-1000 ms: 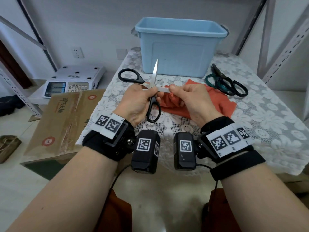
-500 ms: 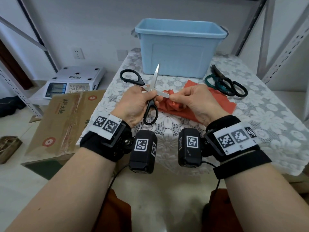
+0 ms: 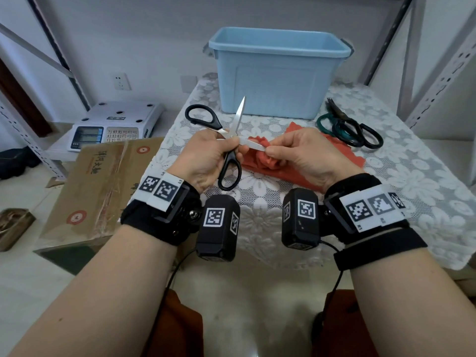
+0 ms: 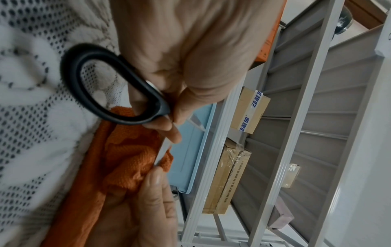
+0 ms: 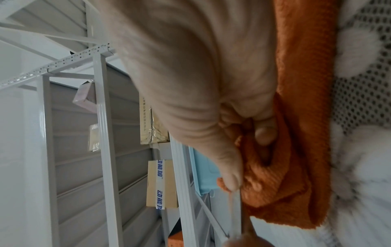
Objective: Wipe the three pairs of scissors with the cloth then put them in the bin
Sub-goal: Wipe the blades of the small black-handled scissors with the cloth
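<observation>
While both hands work mid-frame, each view shows this:

Head, left hand: fingers curled round the black scissors near the pivot, held above the bench; blades spread, one pointing up toward the bin, the other running right into the cloth.
Head, right hand: fingers pinching bunched cloth round the tip of that blade; the rest of the cloth lies on the bench behind the hand.
Head, other scissors: two pairs, green-handled and black-handled, overlapping on the bench at upper right, beside the bin.
Head, bin: light blue, open-topped, at the back of the bench.
Head, left side: scale and cardboard box off the bench.

Left wrist, scissors: black loop handle below the left hand; thumb and fingertips clamp the blade, whose end sits in the orange cloth held by the right hand.

Right wrist, right hand: thumb and fingers squeezing the cloth over the blade; bin edge and shelving behind, blurred.
</observation>
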